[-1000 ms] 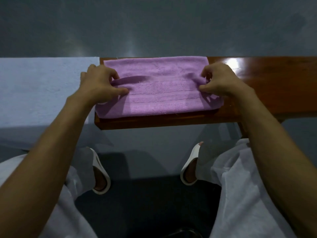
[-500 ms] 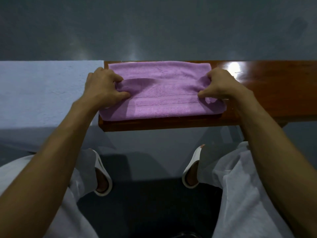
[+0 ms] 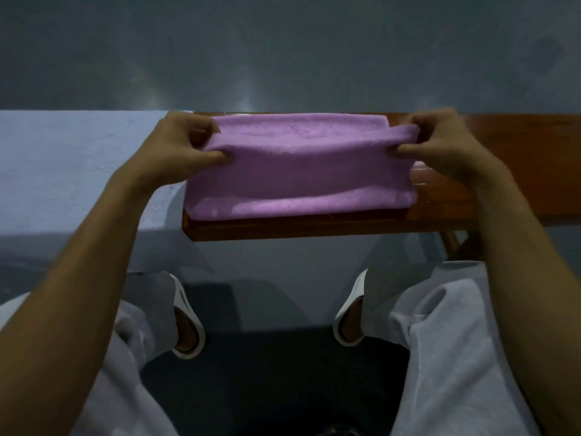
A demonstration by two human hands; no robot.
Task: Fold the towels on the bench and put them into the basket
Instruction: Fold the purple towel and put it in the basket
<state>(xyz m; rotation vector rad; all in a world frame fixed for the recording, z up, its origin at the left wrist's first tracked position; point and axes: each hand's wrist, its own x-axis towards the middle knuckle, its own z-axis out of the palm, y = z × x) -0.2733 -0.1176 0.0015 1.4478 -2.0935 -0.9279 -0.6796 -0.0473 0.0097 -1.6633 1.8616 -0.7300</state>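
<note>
Soft purple terry towel (image 3: 298,184), a long folded rectangle, lying at the middle of the frame on the glossy red-brown wooden surface (image 3: 518,158). Left hand (image 3: 185,143) clamped on the left end of its upper layer, thumb against curled fingers; right hand (image 3: 440,143) clamped on the right end likewise. Against half a second ago: upper layer now raised from the flat towel, stretched between both hands, sagging a little in the middle.

Dim, bluish, soft and grainy throughout. Pale glare streaks on wall (image 3: 283,58); small sheen on tabletop (image 3: 509,165). Deep shadow on floor (image 3: 276,388) below. Slight wide-angle bowing toward edges.
</note>
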